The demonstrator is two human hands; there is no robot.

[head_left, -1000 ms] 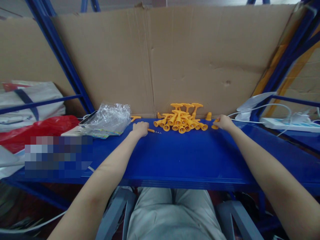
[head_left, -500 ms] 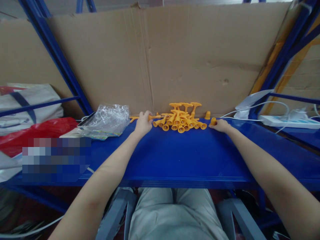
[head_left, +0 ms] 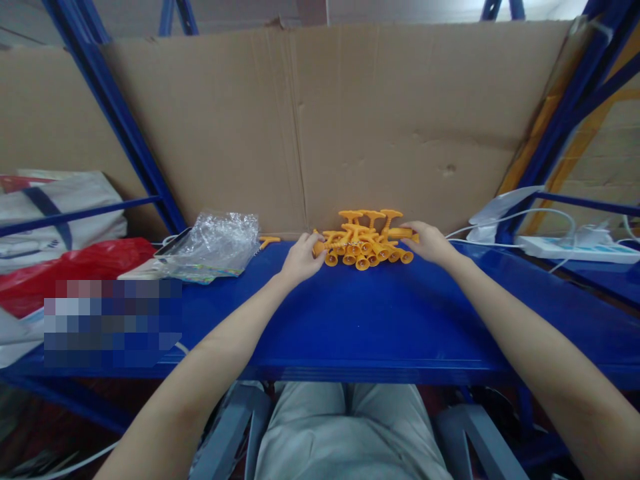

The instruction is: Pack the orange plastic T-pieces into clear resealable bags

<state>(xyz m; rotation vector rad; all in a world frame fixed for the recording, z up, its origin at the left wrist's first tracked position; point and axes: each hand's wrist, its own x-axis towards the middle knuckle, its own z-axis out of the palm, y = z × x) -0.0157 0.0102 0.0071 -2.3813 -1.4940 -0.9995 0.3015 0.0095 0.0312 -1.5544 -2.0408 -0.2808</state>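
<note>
My left hand point(head_left: 303, 259) is closed round the handle of a yellow corkscrew. Its shaft points right, across the front of a pile of yellow corkscrews point(head_left: 362, 263), several of which have bell-shaped ends facing me. At the pile's right side my right hand point(head_left: 426, 243) pinches a yellow bell-shaped cap point(head_left: 400, 233), tilted with one end toward the left. The two hands are apart, with the pile between them. Farther left, another corkscrew point(head_left: 270, 239) with a T-shaped handle lies on the blue shelf point(head_left: 360, 320). My fingers hide part of both held pieces.
Clear plastic bags point(head_left: 220, 243) and a red bag point(head_left: 95, 267) lie on the left. A cardboard sheet point(head_left: 380, 120) stands behind the shelf. On the right are a white power strip point(head_left: 575, 247) and white cables. Blue posts point(head_left: 115, 120) frame both sides.
My left hand has moved right with the corkscrew, up to the pile. My right hand has moved left and turned the cap from upright onto its side, beside the pile.
</note>
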